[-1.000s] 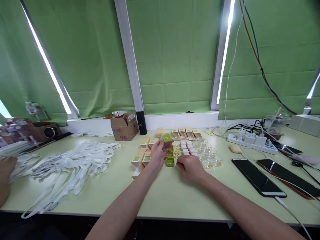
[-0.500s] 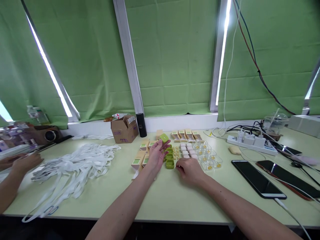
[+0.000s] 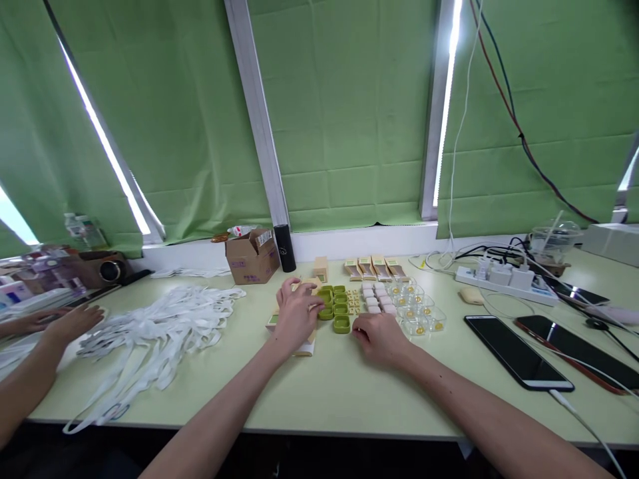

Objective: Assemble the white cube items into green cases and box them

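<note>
Small green square containers [image 3: 342, 324] stand in two columns at the middle of the table. My left hand [image 3: 297, 313] is at their left side, fingers apart, the tips at the edge of the nearest ones. Partly hidden under that hand are kraft-paper boxes [image 3: 305, 348]. My right hand [image 3: 380, 336] rests on the table just right of the front green container, its fingers curled together; whatever they may hold is hidden. Beyond it lie small yellowish pieces [image 3: 353, 301], white blocks [image 3: 372, 301] and clear cups [image 3: 415, 324] with yellow centres.
More kraft boxes [image 3: 380, 267] lie at the back, near a cardboard box [image 3: 252, 258] and a black cylinder [image 3: 284, 248]. White straps [image 3: 164, 332] are heaped at left beside another person's hands [image 3: 74, 324]. Phones [image 3: 516, 349], cables and a power strip [image 3: 509, 285] occupy the right.
My left hand has come down and left, and the green container it held up is no longer raised. My right hand has barely moved. The other person's hand has shifted right.
</note>
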### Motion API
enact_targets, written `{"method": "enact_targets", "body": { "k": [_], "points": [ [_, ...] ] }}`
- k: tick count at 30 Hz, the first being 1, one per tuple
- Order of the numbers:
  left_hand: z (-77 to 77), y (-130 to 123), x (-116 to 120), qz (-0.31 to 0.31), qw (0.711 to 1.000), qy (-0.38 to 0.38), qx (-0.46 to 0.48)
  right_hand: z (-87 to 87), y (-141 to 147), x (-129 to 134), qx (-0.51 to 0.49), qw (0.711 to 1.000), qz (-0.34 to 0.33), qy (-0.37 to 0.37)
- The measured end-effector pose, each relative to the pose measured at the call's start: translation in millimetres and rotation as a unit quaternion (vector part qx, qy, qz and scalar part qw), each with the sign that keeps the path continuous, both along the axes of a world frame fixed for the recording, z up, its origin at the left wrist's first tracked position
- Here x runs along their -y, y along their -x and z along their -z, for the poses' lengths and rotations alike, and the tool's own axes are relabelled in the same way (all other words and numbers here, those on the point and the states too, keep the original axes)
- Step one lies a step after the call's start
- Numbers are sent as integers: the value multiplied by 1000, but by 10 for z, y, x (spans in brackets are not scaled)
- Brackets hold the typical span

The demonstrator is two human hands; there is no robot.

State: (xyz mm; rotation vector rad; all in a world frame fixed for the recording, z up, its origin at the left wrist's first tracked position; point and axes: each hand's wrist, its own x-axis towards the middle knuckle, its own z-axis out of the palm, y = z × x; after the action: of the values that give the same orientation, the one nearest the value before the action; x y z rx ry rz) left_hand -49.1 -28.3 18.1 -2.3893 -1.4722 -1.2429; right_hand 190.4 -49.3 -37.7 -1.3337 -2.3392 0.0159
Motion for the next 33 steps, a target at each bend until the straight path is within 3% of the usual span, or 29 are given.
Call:
{"method": "enact_targets", "body": {
  "k": [4, 10, 20, 33],
  "points": [
    [108, 18, 137, -11, 995, 4, -100, -15, 2, 16, 5, 1000, -4, -5],
    [211, -33, 190, -21, 985, 25, -171, -35, 0, 58, 10, 999, -40, -4],
    [280, -55, 168, 8, 986, 52, -161, 47, -5, 31, 21, 996, -87, -18],
    [307, -64, 172, -11, 979, 52, -197, 38, 9, 19, -4, 995, -99, -11]
  ]
}}
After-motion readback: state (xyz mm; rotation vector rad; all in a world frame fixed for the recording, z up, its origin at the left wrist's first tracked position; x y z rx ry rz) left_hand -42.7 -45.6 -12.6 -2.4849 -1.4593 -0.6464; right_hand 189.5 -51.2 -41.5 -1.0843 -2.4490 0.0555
